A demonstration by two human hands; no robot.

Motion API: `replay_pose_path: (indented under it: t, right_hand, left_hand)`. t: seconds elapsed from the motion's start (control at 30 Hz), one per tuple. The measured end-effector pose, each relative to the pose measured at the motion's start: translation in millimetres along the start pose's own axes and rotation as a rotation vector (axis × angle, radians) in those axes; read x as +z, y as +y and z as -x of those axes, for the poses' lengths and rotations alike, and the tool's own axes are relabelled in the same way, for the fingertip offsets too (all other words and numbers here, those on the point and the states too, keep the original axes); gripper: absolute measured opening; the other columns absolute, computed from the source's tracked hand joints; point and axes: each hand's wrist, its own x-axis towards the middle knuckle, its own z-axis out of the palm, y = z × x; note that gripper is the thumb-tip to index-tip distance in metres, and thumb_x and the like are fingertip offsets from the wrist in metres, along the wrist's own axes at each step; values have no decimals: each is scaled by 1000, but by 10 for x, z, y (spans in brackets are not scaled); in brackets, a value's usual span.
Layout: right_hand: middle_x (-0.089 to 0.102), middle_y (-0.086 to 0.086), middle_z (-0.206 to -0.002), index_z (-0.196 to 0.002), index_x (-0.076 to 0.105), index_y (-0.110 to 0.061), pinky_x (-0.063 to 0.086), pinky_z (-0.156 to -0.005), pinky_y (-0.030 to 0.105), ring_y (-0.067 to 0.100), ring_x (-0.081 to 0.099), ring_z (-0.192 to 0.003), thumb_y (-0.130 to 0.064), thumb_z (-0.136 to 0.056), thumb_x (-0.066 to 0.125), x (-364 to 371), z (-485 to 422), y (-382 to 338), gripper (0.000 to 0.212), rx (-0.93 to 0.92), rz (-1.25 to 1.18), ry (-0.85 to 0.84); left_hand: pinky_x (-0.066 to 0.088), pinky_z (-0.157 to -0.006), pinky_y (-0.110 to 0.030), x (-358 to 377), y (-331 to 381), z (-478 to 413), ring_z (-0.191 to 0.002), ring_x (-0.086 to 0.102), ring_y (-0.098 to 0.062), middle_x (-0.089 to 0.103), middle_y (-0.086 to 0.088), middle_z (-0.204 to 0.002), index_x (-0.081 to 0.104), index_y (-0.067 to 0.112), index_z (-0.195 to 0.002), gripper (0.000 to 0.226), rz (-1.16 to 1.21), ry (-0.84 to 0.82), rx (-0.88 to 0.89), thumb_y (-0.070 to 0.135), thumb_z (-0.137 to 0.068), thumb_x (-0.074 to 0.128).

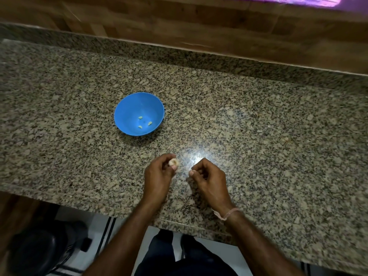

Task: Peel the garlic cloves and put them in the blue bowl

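Counter [258,116]: left hand [157,176], garlic [172,161] (bowl [127,100], 3 cloves [140,117])

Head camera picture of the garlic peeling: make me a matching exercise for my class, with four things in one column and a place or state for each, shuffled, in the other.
Things
1. blue bowl
2. left hand
3. right hand
4. peeled cloves

Places or states
A. lie inside the bowl
B. pinches a piece of garlic
C. stands on the counter, beyond both hands
D. has a cord round its wrist

Pairs: 1-C, 2-B, 3-D, 4-A
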Motion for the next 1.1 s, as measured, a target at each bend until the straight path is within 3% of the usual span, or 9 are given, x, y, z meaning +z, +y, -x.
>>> replay_pose_path:
  t: [0.1,0.2,0.33,0.47,0.57,0.7,0.87,0.97,1.1]
  right_hand:
    - [73,-1,-76,-80,70,-17,58,-66,26,15,70,-73,-11,-91,77,20,-44,92,15,45,61,-47]
    - [75,0,-75,-79,73,-16,62,-67,32,17,73,-71,-8,-89,78,66,-76,101,14,88,71,-52]
    - [74,2,-68,-78,73,-11,62,-58,32,17,73,-61,-4,-84,83,96,-63,74,14,142,87,-35]
    - [74,-3,-68,-72,69,-16,64,-62,43,14,73,-62,7,-83,77,203,-38,67,27,174,193,-39]
    - [72,-5,-65,-71,67,-20,63,-59,37,3,70,-58,10,-85,73,281,-34,55,33,176,307,-14]
    - [70,-8,-66,-74,68,-21,51,-52,14,-7,65,-57,3,-86,77,322,-37,-11,28,181,390,-4]
    - [69,-7,-65,-67,64,-20,60,-64,34,5,67,-64,5,-82,74,405,20,-20,31,212,448,46]
    - [66,-8,-66,-65,62,-19,53,-64,31,10,64,-66,0,-79,79,437,5,-41,29,236,497,44]
    - [62,-4,-66,-64,60,-18,39,-56,29,15,59,-64,6,-76,69,541,77,-31,29,176,562,103]
  left_hand:
    - [43,-74,1,31,-38,-131,-95,61,-1,65,0,-115,72,14,-124,31,-201,5,107,1,-97,66]
    - [45,-73,-1,57,-57,-131,-92,58,-3,55,-2,-117,68,11,-129,37,-218,-9,150,-3,-94,68]
    - [51,-82,-24,48,-298,37,-105,56,-16,45,-1,-132,51,15,-135,52,-265,74,96,17,-91,79]
    - [45,-83,-35,29,-494,212,-108,50,-19,47,7,-117,54,24,-121,41,-353,36,132,25,-89,79]
    - [43,-83,-37,9,-529,181,-108,47,-19,47,8,-113,54,27,-117,40,-373,-5,150,27,-87,80]
    - [43,-84,-37,7,-531,144,-107,46,-19,48,6,-114,53,28,-114,42,-383,-18,135,26,-85,83]
    - [41,-86,-36,-2,-554,118,-106,44,-21,50,1,-113,55,24,-113,41,-413,-10,177,25,-84,84]
    - [43,-86,-38,-9,-556,138,-105,43,-23,50,-1,-112,55,23,-112,39,-427,-5,186,25,-85,83]
    - [44,-86,-40,-16,-548,147,-105,43,-23,49,-1,-112,56,22,-112,38,-420,-12,189,24,-85,83]
